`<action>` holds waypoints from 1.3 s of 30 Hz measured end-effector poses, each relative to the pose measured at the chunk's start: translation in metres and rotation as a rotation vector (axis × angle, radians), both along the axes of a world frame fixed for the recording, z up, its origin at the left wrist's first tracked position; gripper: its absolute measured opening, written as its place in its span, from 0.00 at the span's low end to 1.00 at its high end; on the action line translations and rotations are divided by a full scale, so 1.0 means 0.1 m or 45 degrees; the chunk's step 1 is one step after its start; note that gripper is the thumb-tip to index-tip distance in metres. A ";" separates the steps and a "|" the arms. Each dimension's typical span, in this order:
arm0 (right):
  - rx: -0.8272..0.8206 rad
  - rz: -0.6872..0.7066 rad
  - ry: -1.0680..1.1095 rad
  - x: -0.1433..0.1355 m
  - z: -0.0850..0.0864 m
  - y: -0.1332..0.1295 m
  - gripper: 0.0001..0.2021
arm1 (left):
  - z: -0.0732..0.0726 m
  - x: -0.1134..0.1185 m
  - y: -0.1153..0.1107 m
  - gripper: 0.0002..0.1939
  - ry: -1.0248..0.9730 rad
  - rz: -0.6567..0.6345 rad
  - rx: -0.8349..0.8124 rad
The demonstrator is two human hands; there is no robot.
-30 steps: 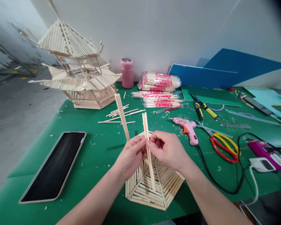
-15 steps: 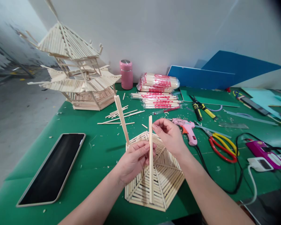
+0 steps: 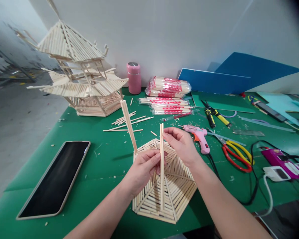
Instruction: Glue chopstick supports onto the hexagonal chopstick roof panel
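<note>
A bundle of pale wooden sticks (image 3: 162, 179) stands nearly upright over a polygonal stick panel (image 3: 181, 189). My left hand (image 3: 148, 166) pinches the bundle near its middle, fingers partly behind it. Near the top, the thumb and fingers of my right hand (image 3: 178, 142) are closed on the same bundle. Whether its lower end touches the panel I cannot tell. Another stick post (image 3: 129, 126) rises from the panel's left corner, leaning slightly left.
Beyond the panel lie loose sticks (image 3: 127, 122), wrapped stick packs (image 3: 168, 88) and a pink flask (image 3: 134, 78). A stick pagoda (image 3: 84, 79) and phone (image 3: 54, 179) are left; a glue gun (image 3: 198, 134), scissors (image 3: 235, 156) and pliers (image 3: 214, 116) right.
The held bundle has shifted slightly right, and its lower end appears a little higher over the panel. Both hands keep their hold, and my right hand has moved slightly right.
</note>
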State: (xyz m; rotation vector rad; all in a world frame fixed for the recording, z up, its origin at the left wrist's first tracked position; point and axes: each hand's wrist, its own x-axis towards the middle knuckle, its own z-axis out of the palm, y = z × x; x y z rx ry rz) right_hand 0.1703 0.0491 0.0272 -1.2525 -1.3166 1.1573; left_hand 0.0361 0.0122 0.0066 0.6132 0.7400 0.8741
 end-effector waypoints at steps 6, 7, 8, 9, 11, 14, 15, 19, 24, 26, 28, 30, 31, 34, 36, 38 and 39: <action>-0.272 0.065 0.289 -0.02 0.03 0.00 0.08 | -0.01 0.00 0.00 0.08 -0.006 -0.027 -0.010; -0.300 0.068 0.323 -0.02 0.02 0.01 0.07 | -0.01 -0.01 0.00 0.08 -0.043 -0.032 -0.014; -0.317 0.065 0.349 0.00 0.00 0.03 0.07 | -0.01 -0.01 0.00 0.09 -0.080 -0.041 -0.015; -0.326 0.059 0.370 0.02 -0.02 0.05 0.07 | -0.01 -0.01 0.00 0.09 -0.110 -0.055 -0.015; -0.349 0.039 0.418 0.07 -0.06 0.10 0.08 | -0.01 -0.01 0.00 0.10 -0.140 -0.092 -0.008; -0.377 0.005 0.478 0.15 -0.09 0.17 0.08 | -0.01 -0.01 -0.02 0.11 -0.141 -0.190 0.009; -0.385 -0.003 0.493 0.17 -0.09 0.19 0.08 | 0.00 -0.01 -0.02 0.11 -0.137 -0.226 0.010; -0.403 -0.029 0.540 0.22 -0.08 0.26 0.08 | 0.00 -0.02 -0.04 0.12 -0.086 -0.329 -0.036; -0.391 -0.093 0.572 0.29 -0.06 0.33 0.07 | 0.00 -0.02 -0.05 0.12 -0.055 -0.341 -0.056; -0.367 -0.131 0.576 0.35 -0.06 0.34 0.07 | 0.01 -0.02 -0.06 0.13 -0.065 -0.309 -0.028; -0.326 -0.182 0.575 0.42 -0.04 0.34 0.07 | 0.03 -0.01 -0.06 0.14 -0.062 -0.256 -0.002; -0.269 -0.236 0.569 0.48 -0.01 0.33 0.07 | 0.03 0.00 -0.07 0.15 -0.040 -0.222 0.029; -0.233 -0.260 0.564 0.50 0.01 0.32 0.07 | 0.03 0.00 -0.07 0.16 -0.017 -0.222 0.051; -0.112 -0.310 0.543 0.52 0.10 0.30 0.06 | 0.01 0.01 -0.07 0.14 0.102 -0.249 0.127; -0.035 -0.327 0.530 0.51 0.17 0.27 0.06 | 0.00 0.02 -0.06 0.11 0.195 -0.253 0.171; 0.047 -0.316 0.490 0.47 0.22 0.24 0.05 | -0.01 0.02 -0.06 0.09 0.268 -0.234 0.204; 0.086 -0.295 0.456 0.46 0.24 0.21 0.05 | 0.00 0.02 -0.06 0.08 0.296 -0.218 0.218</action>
